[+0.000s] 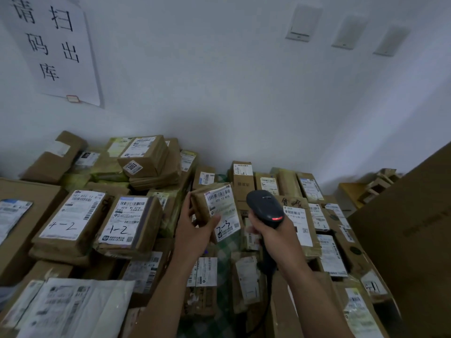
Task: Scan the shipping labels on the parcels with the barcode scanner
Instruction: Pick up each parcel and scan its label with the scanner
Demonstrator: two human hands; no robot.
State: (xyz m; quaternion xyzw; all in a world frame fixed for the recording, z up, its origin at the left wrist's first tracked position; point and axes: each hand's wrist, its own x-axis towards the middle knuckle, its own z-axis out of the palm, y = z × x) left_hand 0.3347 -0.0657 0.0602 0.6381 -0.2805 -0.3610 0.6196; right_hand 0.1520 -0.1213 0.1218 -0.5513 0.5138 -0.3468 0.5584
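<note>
Left hand [195, 230] grips a small brown parcel [214, 211], lifted above the parcel pile [102, 220], white label [223, 211] facing up w/ thumb on it. Right hand [273, 235] is wrapped round the barcode scanner [264, 208], just right of the parcel, red light on. Best: move thumb off label, tilt barcode toward scanner head, hold steady.

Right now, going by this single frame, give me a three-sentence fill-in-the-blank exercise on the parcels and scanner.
The small brown paper-wrapped parcel is held in the ____ hand.
The other hand grips the black handheld barcode scanner, whose small light glows ____.
Next to the brown parcel handwritten 4-2 lies another brown parcel handwritten ____.
Missing words: left; red; 1-2.
</note>
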